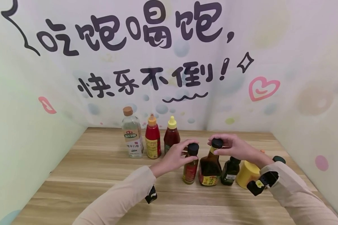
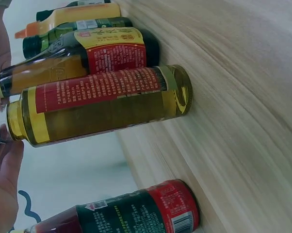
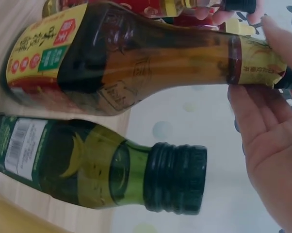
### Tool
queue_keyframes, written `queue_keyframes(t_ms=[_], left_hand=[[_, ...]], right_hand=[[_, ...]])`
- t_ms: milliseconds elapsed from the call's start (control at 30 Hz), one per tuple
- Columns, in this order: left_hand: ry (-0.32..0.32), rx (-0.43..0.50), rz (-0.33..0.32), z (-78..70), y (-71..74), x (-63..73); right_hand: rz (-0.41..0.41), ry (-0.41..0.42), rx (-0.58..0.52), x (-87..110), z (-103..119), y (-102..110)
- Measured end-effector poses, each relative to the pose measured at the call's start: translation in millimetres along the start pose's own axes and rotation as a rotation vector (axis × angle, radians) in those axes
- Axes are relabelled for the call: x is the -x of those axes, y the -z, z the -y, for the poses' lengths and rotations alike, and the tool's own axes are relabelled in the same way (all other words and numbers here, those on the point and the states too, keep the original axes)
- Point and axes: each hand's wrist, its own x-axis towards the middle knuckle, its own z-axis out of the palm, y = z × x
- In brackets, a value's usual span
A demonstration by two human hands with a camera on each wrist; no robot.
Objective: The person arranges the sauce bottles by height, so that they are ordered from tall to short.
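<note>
My left hand (image 1: 174,157) holds a small oil bottle (image 1: 190,170) by its neck, just under the black cap. In the left wrist view that bottle (image 2: 107,104) has yellow liquid and a red label, and its base stands on the wood. Beside it, the thumb and fingers of my right hand (image 1: 236,147) are round the neck of a dark soy sauce bottle (image 1: 209,167) with a yellow label. Close under the right hand stands a small green bottle (image 3: 92,160) with a dark ridged cap, not touched.
Further back on the wooden table (image 1: 101,181) stand a clear white vinegar bottle (image 1: 132,137), a red sauce bottle (image 1: 153,137) and a darker yellow-capped sauce bottle (image 1: 171,136). A yellow squeeze bottle (image 1: 248,175) is under my right forearm, with a dark-green-capped container (image 1: 279,159) behind. A printed backdrop rises behind.
</note>
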Motion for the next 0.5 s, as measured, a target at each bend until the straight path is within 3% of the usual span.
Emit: queue_keyframes(t_ms=[300, 500], left_hand=[[-0.020, -0.020, -0.017, 0.0, -0.9, 0.6], [-0.010, 0.002, -0.015, 0.0, -1.5, -0.1]], right_hand=[[-0.017, 0.050, 0.113, -0.4, 5.7, -1.7], [-0.023, -0.017, 0.110, 0.4, 13.3, -3.1]])
